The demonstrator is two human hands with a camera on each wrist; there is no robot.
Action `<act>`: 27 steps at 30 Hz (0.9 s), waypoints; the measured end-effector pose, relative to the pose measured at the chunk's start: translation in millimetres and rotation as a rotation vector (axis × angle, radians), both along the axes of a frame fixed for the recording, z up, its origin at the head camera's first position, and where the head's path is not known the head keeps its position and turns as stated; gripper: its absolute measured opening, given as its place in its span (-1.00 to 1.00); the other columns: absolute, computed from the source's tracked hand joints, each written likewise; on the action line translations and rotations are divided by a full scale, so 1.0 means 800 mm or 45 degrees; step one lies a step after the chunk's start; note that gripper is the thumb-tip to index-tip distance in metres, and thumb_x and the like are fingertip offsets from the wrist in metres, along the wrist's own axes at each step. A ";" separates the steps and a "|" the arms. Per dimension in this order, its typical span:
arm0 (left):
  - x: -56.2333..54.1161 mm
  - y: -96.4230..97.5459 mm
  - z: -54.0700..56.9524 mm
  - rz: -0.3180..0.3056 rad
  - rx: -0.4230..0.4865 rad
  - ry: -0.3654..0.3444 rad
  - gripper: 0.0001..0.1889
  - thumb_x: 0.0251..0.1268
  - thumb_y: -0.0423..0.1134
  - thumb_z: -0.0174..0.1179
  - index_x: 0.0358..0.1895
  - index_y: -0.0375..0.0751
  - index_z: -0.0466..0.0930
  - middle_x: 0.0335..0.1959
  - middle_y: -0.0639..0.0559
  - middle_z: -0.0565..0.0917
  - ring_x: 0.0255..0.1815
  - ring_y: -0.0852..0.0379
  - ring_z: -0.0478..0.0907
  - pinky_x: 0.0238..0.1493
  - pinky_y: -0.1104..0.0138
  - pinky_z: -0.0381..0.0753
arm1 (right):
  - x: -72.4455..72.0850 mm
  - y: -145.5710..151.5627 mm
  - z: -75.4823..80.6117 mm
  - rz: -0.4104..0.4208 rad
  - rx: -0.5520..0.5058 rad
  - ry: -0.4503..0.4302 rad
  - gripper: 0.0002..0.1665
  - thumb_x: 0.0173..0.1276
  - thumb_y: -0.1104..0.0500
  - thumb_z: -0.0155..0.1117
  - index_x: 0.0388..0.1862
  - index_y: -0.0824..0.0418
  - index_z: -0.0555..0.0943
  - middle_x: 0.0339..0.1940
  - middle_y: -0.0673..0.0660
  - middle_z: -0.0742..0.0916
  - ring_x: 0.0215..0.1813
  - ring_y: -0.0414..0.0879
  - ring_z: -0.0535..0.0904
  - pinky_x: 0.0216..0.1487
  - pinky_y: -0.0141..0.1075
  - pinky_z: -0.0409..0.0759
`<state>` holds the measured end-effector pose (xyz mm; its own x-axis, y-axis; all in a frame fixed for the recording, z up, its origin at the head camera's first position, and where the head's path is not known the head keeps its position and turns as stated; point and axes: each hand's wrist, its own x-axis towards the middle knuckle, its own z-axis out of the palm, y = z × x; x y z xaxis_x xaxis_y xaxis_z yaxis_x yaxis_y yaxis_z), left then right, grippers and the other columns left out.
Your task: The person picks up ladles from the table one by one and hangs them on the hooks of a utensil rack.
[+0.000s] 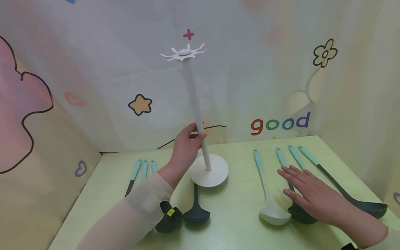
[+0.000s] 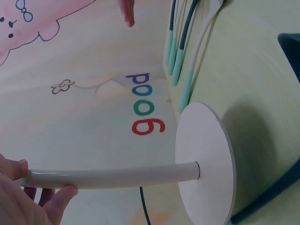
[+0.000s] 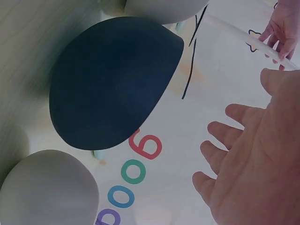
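Left hand (image 1: 186, 147) grips white stand (image 1: 194, 93) midway, long axis near-upright, base (image 1: 219, 172) below; right hand (image 1: 309, 192), fingers straight, well apart.

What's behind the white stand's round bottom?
In the head view, a dark ladle pokes out from behind the round bottom. The middle of its handle is covered and can't be seen.

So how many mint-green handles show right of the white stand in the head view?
4. From left to right: one handle on the pale ladle, two running behind the right hand, and one on the dark utensil farthest right. The hand could hide more.
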<state>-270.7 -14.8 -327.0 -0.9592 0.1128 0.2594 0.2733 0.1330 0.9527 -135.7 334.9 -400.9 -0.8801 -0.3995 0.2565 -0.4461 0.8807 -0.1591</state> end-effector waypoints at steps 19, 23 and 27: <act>-0.009 0.049 -0.038 -0.074 -0.149 -0.085 -0.60 0.43 -0.25 0.21 0.29 -0.11 0.49 0.11 -0.01 0.57 0.12 0.07 0.54 0.05 0.22 0.63 | 0.003 0.003 -0.002 -0.022 -0.023 -0.108 -0.32 0.56 -0.14 0.03 0.55 0.05 0.25 0.53 0.13 0.35 0.55 0.12 0.15 0.47 -0.50 -0.43; -0.011 0.054 -0.045 -0.064 -0.201 -0.071 -0.58 0.43 -0.20 0.22 0.30 -0.08 0.49 0.11 0.08 0.57 0.13 0.08 0.52 0.06 0.19 0.62 | 0.004 0.004 -0.004 -0.023 -0.018 -0.113 -0.32 0.56 -0.15 0.02 0.55 0.04 0.26 0.53 0.13 0.35 0.54 0.12 0.17 0.48 -0.48 -0.42; -0.012 0.057 -0.047 -0.043 -0.262 -0.059 -0.58 0.44 -0.15 0.20 0.32 -0.02 0.47 0.14 0.11 0.56 0.14 0.07 0.51 0.08 0.14 0.60 | 0.003 0.006 -0.005 -0.039 -0.008 -0.122 -0.32 0.56 -0.17 0.00 0.54 0.06 0.27 0.52 0.15 0.35 0.54 0.14 0.17 0.52 -0.40 -0.38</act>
<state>-280.1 30.9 -365.0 -0.9642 0.1913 0.1836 0.2378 0.3176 0.9179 -133.2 339.6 -404.6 -0.9126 -0.3705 0.1728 -0.4013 0.8927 -0.2052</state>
